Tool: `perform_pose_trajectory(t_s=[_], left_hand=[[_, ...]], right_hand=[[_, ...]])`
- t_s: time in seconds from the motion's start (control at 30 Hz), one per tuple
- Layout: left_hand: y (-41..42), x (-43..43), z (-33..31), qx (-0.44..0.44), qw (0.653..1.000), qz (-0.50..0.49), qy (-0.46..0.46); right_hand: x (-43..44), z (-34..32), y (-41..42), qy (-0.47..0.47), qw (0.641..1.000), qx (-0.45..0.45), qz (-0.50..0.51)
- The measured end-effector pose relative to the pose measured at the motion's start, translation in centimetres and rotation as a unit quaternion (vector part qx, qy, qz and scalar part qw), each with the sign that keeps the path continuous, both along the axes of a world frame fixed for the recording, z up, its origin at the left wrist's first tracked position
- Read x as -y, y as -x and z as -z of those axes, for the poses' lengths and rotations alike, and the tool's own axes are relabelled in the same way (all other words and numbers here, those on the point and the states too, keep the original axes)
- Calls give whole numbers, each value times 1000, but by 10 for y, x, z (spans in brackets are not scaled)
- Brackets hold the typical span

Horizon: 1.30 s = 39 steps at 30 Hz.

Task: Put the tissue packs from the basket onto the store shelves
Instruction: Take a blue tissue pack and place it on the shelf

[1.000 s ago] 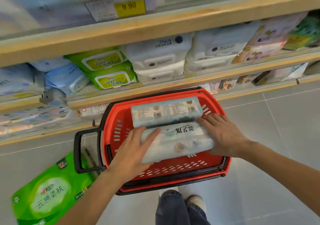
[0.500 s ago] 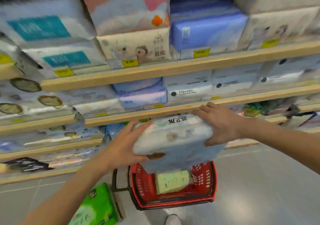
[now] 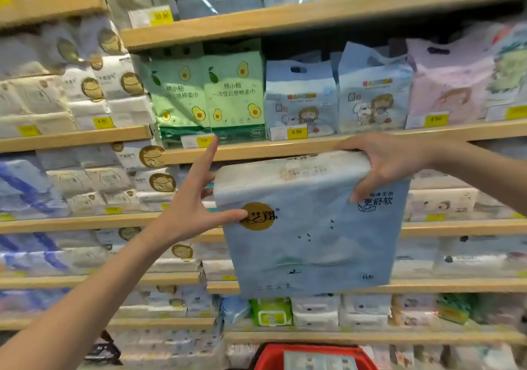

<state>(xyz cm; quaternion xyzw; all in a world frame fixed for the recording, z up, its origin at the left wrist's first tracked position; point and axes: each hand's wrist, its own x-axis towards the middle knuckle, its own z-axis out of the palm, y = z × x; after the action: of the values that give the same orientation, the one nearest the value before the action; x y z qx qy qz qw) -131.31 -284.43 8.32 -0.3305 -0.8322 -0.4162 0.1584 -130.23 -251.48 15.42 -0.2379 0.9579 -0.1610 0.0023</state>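
Note:
A large pale blue tissue pack (image 3: 313, 241) with a gold round logo hangs upright in front of the wooden store shelves (image 3: 256, 150). My right hand (image 3: 390, 161) grips its top right corner, fingers over the top and thumb on the front. My left hand (image 3: 188, 210) is spread at the pack's left edge; the thumb touches the gold logo and the index finger points up, free. The red basket (image 3: 271, 355) shows at the bottom edge with another tissue pack (image 3: 319, 362) inside.
Shelves full of tissue packs fill the view: green avocado-print packs (image 3: 211, 93), blue cartoon packs (image 3: 302, 99), white stacked packs (image 3: 85, 104) at left. Yellow price tags (image 3: 296, 132) line the shelf edges. A green wipes pack (image 3: 271, 311) sits low down.
The pack has come up out of the basket to mid-shelf height and now hangs upright. My left hand has opened out at its left edge. My view has tilted up toward the shelves.

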Motion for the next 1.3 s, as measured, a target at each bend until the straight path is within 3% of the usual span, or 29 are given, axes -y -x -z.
perform_pose_trajectory(t_s=[0.17,0.37,0.63,0.83,1.03,1.2,1.3], left_hand=[[-17,24,5,-29,994,-30,-98],[-20,52,40,9,993,-40,-108],[-8,85,29,10,990,-37,-134],[-7,96,9,26,978,-1,-205],[7,107,-28,-28,970,6,-240],[28,109,-56,-64,955,15,-288],[42,107,-65,-74,947,11,-312]], right_hand=[[30,-58,-10,19,999,-30,16],[69,-95,-21,66,997,-35,25],[103,-124,-36,103,994,-36,22],[120,-150,-37,94,994,-34,44],[129,-177,-39,137,979,-139,54],[128,-173,-26,190,924,-318,95],[114,-141,-17,246,902,-350,61]])
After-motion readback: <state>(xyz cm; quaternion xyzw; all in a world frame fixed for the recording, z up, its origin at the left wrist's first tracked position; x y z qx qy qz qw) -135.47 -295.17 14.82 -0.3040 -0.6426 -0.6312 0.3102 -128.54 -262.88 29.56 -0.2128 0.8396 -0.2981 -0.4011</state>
